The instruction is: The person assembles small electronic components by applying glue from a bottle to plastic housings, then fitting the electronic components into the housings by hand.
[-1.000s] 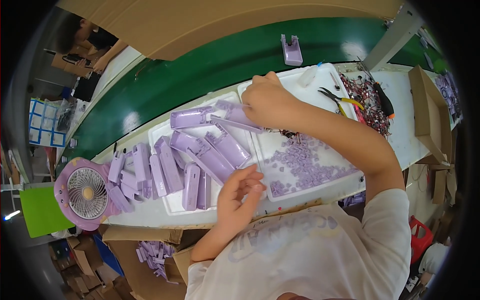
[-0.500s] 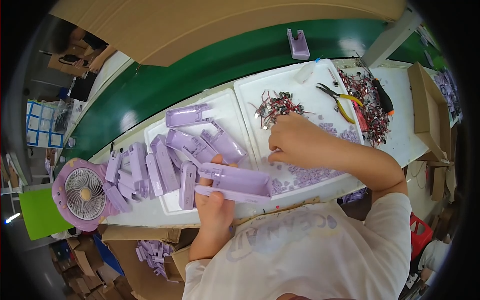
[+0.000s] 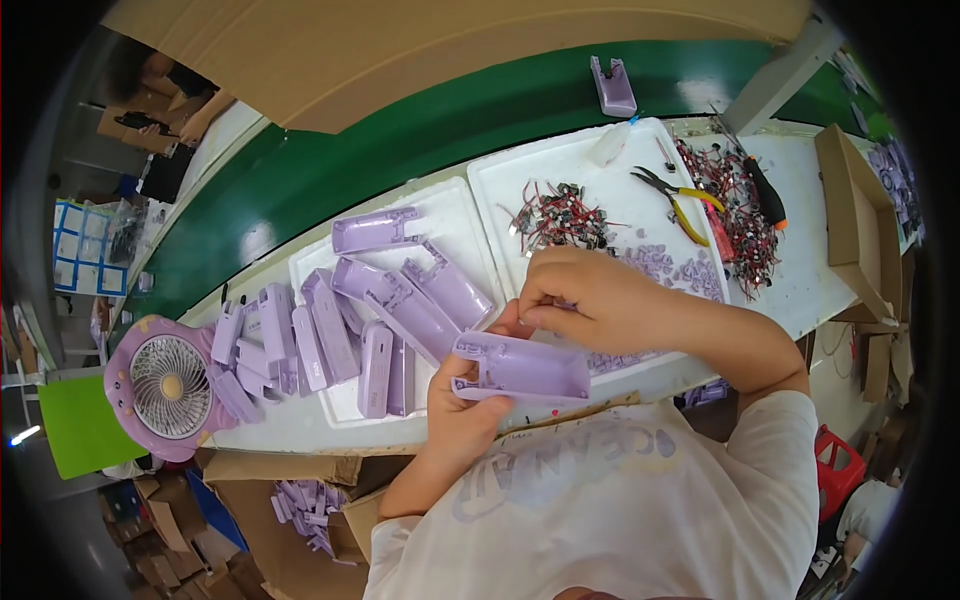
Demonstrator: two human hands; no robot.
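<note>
My left hand [image 3: 458,425] grips a light purple plastic housing [image 3: 535,370], its hollow side facing up, above the front edge of the trays. Just over the housing, my right hand [image 3: 580,292] has thumb and forefinger pinched, close to the left fingertips. Whatever sits in that pinch is too small to make out. Behind the right hand lies a heap of small circuit boards with red and black wires [image 3: 562,215]. Small purple plastic pieces [image 3: 690,265] are scattered over the right white foam tray [image 3: 485,180], partly hidden by my right forearm.
More purple housings [image 3: 325,325] crowd the left tray. Yellow-handled pliers [image 3: 685,210], a screwdriver [image 3: 765,195] and a larger wire heap [image 3: 740,220] lie right. A purple fan [image 3: 170,388] stands left. One housing [image 3: 613,90] rests on the green belt [image 3: 400,130]. Another person [image 3: 170,90] works far left.
My left hand has carried the housing to the right. My right hand now pinches beside the left fingertips, a little nearer me. The housing on the green belt has shifted right.
</note>
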